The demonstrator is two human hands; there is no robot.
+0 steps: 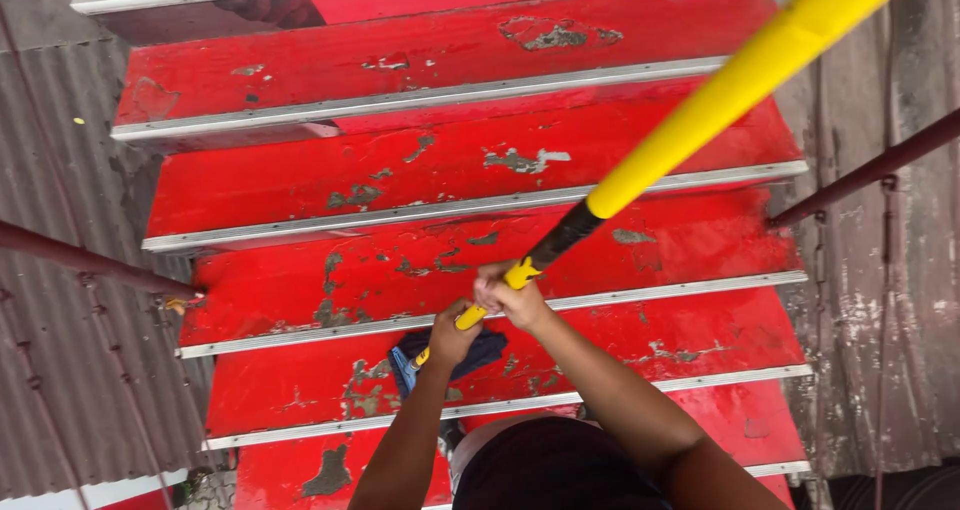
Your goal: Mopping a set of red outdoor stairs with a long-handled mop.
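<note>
Both hands grip one long yellow pole low on its shaft, the right hand curled shut around the yellow-and-black section and the left hand closed just below and nearer, likely stacked this way so the long stick can be steered and pressed down from above the red steps. From the hands the pole slants up to the far right and is cut off by the top edge, while its lower end vanishes beneath the left hand, where a dark blue cloth lies on a near step. Whether that cloth is fixed to the pole cannot be told, the fingertips are hidden on the grip's underside, and the person's body covers the nearest step.
</note>
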